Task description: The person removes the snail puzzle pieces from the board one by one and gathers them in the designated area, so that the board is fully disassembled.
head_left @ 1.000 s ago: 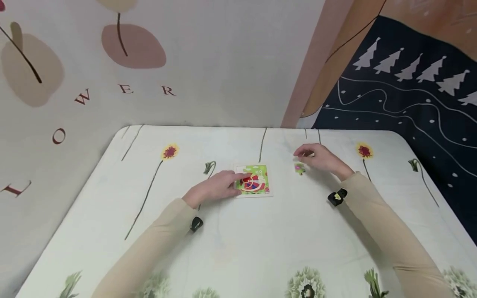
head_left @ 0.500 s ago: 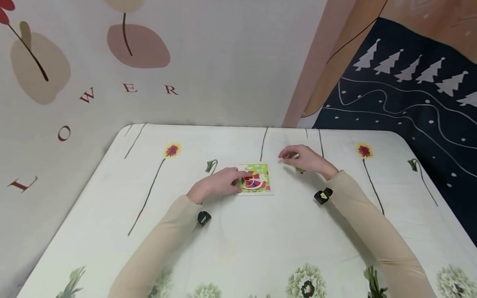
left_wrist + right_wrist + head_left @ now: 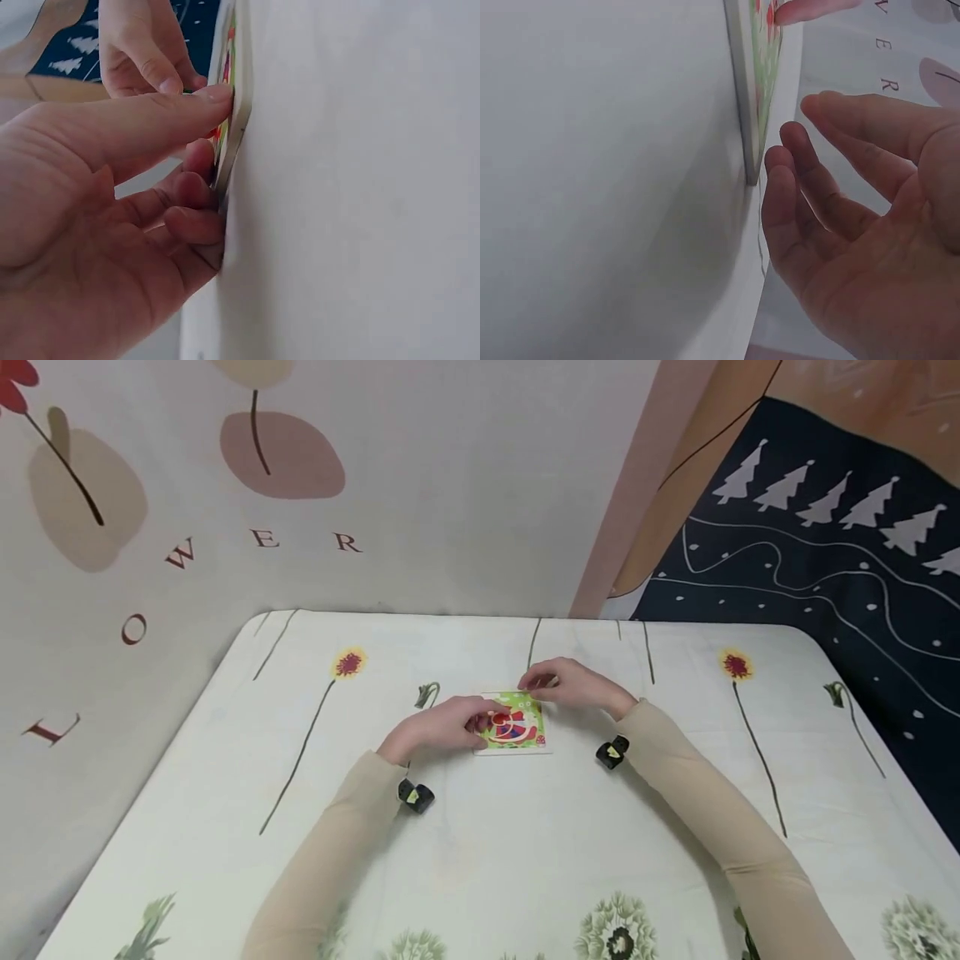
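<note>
Head view: you have a small square puzzle (image 3: pixel 517 735) lying on the worktop (image 3: pixel 480 860), its green face showing a red and blue pattern inside a pale border. Your left hand (image 3: pixel 444 724) holds its left side, one finger reaching across the face; the left wrist view shows your thumb against the board and the other fingers curled by its edge, so that grip is clamped on the puzzle. Your right hand (image 3: pixel 573 683) is at the puzzle's far right corner. In the right wrist view, the tips of its thumb and a finger sit close together while the other fingers bend loosely; you cannot tell whether that grip has anything between the tips. Both arms wear beige sleeves (image 3: pixel 330 839), with a black device (image 3: pixel 612 752) near each wrist. Printed flowers (image 3: pixel 349 663) surround your work, and beyond stand a pale lettered backdrop (image 3: pixel 465 510) and a dark blue panel (image 3: pixel 795 552) with white trees.
</note>
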{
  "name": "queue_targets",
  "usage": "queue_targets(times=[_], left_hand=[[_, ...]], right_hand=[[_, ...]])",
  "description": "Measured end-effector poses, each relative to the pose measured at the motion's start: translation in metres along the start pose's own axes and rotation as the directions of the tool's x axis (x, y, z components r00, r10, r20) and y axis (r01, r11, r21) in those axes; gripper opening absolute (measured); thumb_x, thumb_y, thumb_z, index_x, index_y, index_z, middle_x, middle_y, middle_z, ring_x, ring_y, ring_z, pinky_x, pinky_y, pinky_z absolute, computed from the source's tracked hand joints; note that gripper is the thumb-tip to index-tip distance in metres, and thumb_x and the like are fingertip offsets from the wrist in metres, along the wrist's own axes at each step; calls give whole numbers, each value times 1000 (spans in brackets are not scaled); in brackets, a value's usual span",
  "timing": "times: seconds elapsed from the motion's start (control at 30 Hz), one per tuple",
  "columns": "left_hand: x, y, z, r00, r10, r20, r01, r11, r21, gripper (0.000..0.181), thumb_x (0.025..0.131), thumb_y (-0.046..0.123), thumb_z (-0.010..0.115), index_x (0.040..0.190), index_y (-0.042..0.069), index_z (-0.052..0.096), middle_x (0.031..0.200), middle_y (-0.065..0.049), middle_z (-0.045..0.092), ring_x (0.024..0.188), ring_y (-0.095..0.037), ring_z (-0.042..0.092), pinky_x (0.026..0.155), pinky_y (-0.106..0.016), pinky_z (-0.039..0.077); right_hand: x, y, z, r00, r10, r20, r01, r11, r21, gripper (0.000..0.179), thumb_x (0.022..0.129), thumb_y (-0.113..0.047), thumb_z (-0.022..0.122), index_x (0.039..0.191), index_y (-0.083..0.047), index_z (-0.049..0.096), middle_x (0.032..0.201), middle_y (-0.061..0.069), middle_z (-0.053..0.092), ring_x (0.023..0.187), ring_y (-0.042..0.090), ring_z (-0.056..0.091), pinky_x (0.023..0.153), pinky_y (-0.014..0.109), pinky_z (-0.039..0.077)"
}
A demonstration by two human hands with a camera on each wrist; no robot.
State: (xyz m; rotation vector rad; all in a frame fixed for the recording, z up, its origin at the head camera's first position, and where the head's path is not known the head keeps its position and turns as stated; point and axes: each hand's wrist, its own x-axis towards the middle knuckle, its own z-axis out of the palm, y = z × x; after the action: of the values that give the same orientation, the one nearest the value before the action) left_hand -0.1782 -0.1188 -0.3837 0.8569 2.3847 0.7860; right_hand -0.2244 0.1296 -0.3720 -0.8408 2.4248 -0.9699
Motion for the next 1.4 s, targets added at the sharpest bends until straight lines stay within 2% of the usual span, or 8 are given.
queue_targets(times=[0.13,0.4,0.83,1.17,1.4], left_hand=[[-1,-8,-2,999,32,6,-32,997,-70,58,86,5,71,142,5,54,90,-3,51,81,-13,45,74,-24,38],[-6,-11,-7,999,47,19,-45,993,-111,56,87,3,71,140,3,55,89,-3,49,81,-14,44,74,-25,37],[-3,-13,-8,998,53,22,-49,988,-149,56,87,2,71,141,2,54,90,-4,48,82,-15,43,74,-25,37],[0,-14,-6,998,47,37,-41,986,-161,57,87,1,71,141,0,53,89,-3,47,81,-15,43,75,-26,36],[2,-14,-5,999,23,40,-16,989,-150,57,88,2,71,142,4,54,90,-2,46,82,-15,43,75,-25,37]], right_hand=[[9,-7,2,999,-3,40,3,1000,-12,24,97,-4,60,119,-3,69,117,14,69,108,27,63,96,42,50],[25,-12,9,991,-19,134,25,999,-41,30,97,-4,57,126,-6,67,123,13,66,111,27,60,99,42,48],[29,-11,12,989,11,150,-2,998,-59,32,98,-2,55,126,-10,69,126,14,57,115,27,54,102,44,44],[27,-7,11,984,17,175,-5,998,-70,41,92,5,56,128,-12,67,128,16,52,103,24,48,87,32,41],[26,-7,10,983,4,183,11,997,-80,42,89,8,55,124,-13,66,132,19,42,99,24,44,83,31,37]])
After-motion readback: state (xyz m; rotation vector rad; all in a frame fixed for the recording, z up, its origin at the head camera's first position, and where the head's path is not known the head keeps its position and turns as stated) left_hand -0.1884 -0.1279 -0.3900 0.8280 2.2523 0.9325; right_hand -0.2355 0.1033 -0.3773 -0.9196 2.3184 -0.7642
